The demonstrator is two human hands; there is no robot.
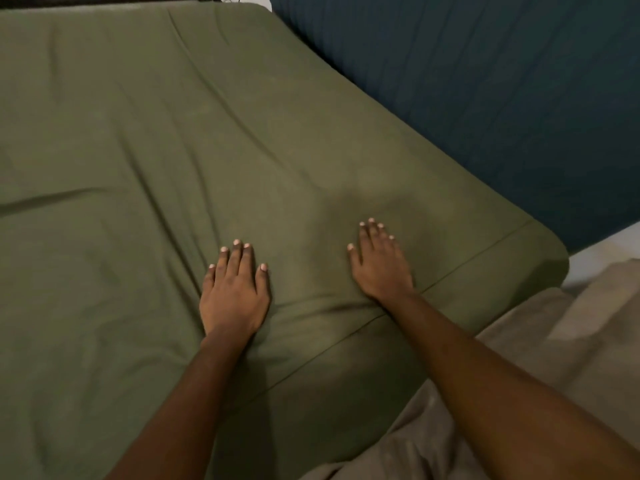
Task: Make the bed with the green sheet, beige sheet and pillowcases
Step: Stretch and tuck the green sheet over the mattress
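Observation:
The green sheet (173, 150) covers the mattress and fills most of the view, with long creases running across it. My left hand (233, 292) lies flat, palm down, on the sheet near the bed's near corner. To its right, my right hand (379, 263) also presses flat on the sheet, fingers spread, just inside the seam at the corner. Neither hand holds anything. The beige sheet (519, 358) lies bunched at the lower right, beside the bed's corner and under my right forearm. No pillowcases are in view.
A dark blue fabric surface (485, 98) runs along the bed's right side. A strip of white (609, 244) shows between it and the beige sheet. A dark edge lines the top left, beyond the mattress.

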